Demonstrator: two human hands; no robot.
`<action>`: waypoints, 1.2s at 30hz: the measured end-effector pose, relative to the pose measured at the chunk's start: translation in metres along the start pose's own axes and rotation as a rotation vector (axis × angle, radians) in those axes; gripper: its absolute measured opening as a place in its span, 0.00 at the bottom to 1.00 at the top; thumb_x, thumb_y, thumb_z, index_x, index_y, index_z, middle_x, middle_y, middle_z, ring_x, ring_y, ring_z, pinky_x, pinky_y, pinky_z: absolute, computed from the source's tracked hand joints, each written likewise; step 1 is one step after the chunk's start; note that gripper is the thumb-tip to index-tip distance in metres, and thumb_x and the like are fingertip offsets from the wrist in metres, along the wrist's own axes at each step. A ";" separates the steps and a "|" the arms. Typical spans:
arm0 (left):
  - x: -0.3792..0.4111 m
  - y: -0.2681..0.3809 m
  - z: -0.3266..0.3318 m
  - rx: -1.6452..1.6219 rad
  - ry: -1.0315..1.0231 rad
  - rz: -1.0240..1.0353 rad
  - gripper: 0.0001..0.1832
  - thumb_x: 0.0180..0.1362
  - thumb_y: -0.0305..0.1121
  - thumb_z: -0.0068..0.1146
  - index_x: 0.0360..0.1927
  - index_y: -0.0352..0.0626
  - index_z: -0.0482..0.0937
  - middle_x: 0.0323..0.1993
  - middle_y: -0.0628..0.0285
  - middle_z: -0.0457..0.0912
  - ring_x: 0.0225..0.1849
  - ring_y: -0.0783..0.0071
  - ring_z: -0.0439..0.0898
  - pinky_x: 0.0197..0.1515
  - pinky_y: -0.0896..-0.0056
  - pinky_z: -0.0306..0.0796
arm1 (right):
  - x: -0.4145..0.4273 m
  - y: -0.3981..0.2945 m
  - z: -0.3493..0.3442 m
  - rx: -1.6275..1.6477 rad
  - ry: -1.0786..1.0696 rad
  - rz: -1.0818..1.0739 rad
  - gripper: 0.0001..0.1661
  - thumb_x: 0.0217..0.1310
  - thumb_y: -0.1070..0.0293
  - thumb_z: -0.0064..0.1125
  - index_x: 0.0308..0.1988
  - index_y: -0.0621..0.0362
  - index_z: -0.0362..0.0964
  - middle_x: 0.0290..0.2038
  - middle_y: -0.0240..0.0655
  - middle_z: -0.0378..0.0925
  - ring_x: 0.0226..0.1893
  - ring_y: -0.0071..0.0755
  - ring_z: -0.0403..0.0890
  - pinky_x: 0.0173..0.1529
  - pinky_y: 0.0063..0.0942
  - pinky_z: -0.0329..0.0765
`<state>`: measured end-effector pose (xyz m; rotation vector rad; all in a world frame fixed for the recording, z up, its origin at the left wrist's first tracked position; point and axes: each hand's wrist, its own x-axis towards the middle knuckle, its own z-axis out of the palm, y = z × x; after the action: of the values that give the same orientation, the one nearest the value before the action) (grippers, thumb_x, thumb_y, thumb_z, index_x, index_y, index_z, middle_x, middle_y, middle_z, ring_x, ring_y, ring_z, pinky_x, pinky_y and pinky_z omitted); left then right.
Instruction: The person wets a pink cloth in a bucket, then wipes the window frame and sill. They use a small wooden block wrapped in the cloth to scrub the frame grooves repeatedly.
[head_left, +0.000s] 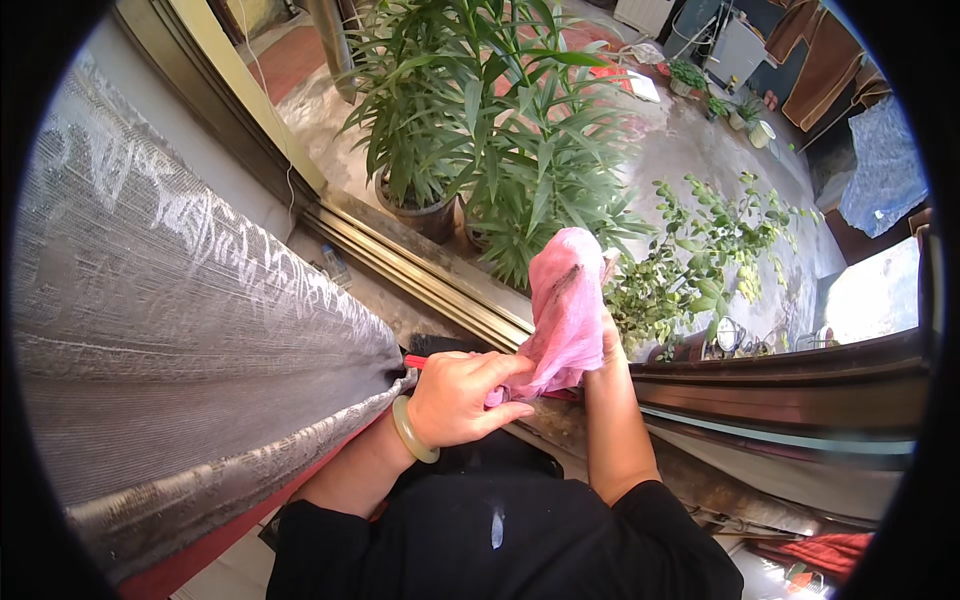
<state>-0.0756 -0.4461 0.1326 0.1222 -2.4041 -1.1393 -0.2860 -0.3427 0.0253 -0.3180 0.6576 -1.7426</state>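
A pink cloth (568, 315) with a dark smudge drapes over much of my right hand (612, 341), which holds it up in front of me. Only the edge of that hand and the wrist show. The fingers of my left hand (465, 394) grip the lower left corner of the cloth. A pale green bangle (412, 431) circles my left wrist. Just left of that hand a red rod end (414, 361) sticks out; whether the hand holds it is unclear. Dark bristles (439, 345) show behind the left hand.
A grey fabric curtain (187, 300) hangs close on my left. Metal door tracks (420, 262) cross the floor ahead. Beyond them stand tall potted plants (510, 135) and a leafy shrub (697, 262). A dark door frame (780, 397) runs along my right.
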 end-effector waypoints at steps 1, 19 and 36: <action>0.000 0.000 -0.002 0.069 -0.023 0.005 0.16 0.41 0.35 0.66 0.35 0.45 0.77 0.24 0.64 0.78 0.20 0.67 0.76 0.25 0.71 0.68 | -0.001 -0.004 0.007 -0.030 0.008 -0.006 0.40 0.34 0.77 0.65 0.53 0.65 0.62 0.46 0.40 0.74 0.45 0.37 0.76 0.51 0.34 0.72; 0.040 0.013 -0.047 0.070 0.396 0.142 0.10 0.41 0.21 0.65 0.26 0.39 0.74 0.20 0.60 0.75 0.21 0.69 0.74 0.22 0.75 0.66 | -0.012 -0.003 0.012 -0.241 -0.164 0.217 0.36 0.35 0.79 0.66 0.51 0.66 0.66 0.46 0.37 0.76 0.47 0.30 0.75 0.57 0.29 0.67; 0.023 -0.056 -0.004 -0.940 0.021 -0.553 0.08 0.56 0.31 0.56 0.34 0.37 0.74 0.31 0.66 0.78 0.34 0.82 0.75 0.38 0.82 0.70 | -0.015 0.010 0.014 -0.142 -0.300 0.259 0.47 0.29 0.73 0.69 0.55 0.67 0.60 0.52 0.39 0.70 0.53 0.35 0.70 0.61 0.32 0.60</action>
<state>-0.1009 -0.4920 0.1016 0.4875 -1.6046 -2.3624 -0.2663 -0.3336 0.0323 -0.5554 0.5760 -1.3702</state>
